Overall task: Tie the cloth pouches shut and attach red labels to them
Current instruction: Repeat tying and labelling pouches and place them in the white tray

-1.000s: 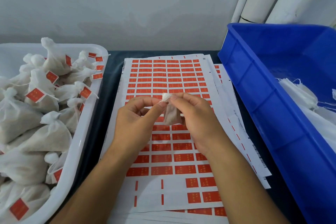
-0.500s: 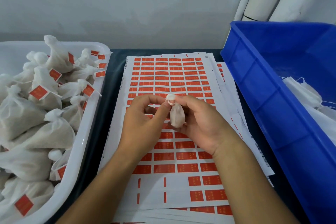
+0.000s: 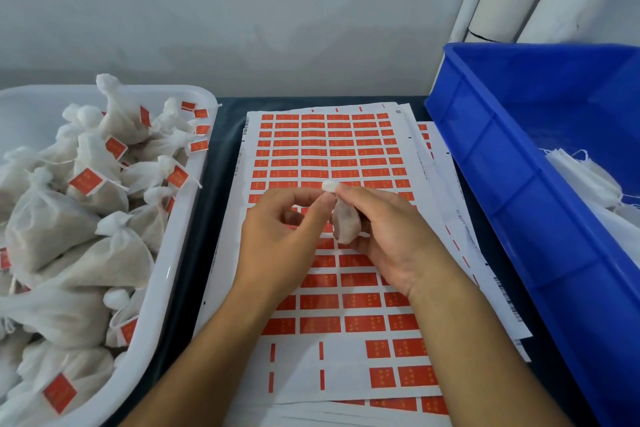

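Both forearms reach in over the label sheet (image 3: 332, 149), hands meeting above its middle. The small white pouch (image 3: 344, 222) hangs neck-up between them. The right hand (image 3: 388, 236) cradles its body with curled fingers; the left hand (image 3: 277, 236) pinches its gathered neck with thumb and forefinger.

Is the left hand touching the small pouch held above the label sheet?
Touching. The head view shows the left hand pinching the neck of the small pouch with thumb and forefinger.
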`<state>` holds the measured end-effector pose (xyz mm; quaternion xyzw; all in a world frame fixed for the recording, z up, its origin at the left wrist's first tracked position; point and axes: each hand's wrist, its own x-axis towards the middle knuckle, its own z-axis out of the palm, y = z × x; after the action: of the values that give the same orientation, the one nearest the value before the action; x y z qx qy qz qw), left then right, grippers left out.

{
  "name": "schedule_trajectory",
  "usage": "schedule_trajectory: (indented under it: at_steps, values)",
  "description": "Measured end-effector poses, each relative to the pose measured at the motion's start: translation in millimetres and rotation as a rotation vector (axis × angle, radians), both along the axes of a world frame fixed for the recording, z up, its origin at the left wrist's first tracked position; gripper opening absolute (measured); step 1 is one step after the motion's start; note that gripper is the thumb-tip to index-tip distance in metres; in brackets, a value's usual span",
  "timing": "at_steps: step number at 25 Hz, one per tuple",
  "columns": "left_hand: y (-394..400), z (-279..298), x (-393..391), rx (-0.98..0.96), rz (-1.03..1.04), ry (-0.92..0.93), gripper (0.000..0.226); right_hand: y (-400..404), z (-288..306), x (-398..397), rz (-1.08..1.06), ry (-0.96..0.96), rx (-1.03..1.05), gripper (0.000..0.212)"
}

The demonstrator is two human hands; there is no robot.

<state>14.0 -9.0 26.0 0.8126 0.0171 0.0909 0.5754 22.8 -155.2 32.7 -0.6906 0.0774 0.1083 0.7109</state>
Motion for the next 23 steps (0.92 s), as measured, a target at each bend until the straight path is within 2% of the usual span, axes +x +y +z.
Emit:
schedule_trajectory:
  at_steps: [3, 7, 11, 15, 18, 20, 23]
  values:
    - [2.7, 2.7, 1.2, -0.132, 0.006, 0.139, 0.014, 2.6, 0.2, -1.3, 0.027, -0.004, -0.070, 0.027]
    - [4.3, 5.4, 2.4, -0.172, 0.022, 0.111, 0.013, 6.5, -0.4, -1.7, -0.001, -0.137, -0.147, 0.013]
    - [3.8, 6.3, 3.7, -0.203, 0.016, 0.162, 0.019, 10.2, 3.4, -4.5, 0.030, -0.278, -0.232, 0.027]
    - [8.5, 8.2, 4.8, -0.340, -0.038, 0.229, 0.028, 12.8, 0.7, -5.7, 0.056, -0.413, -0.257, 0.012]
    - [11.5, 9.0, 6.5, -0.434, -0.033, 0.270, 0.032, 12.6, -1.0, -8.0, 0.104, -0.485, -0.297, 0.024]
    - [11.8, 10.1, 6.7, -0.498, -0.013, 0.249, 0.031, 13.1, -1.4, -9.4, 0.104, -0.512, -0.410, 0.031]
    - [10.9, 10.0, 5.2, -0.445, 0.034, 0.129, 0.033, 12.1, -3.3, -9.0, 0.077, -0.558, -0.573, 0.035]
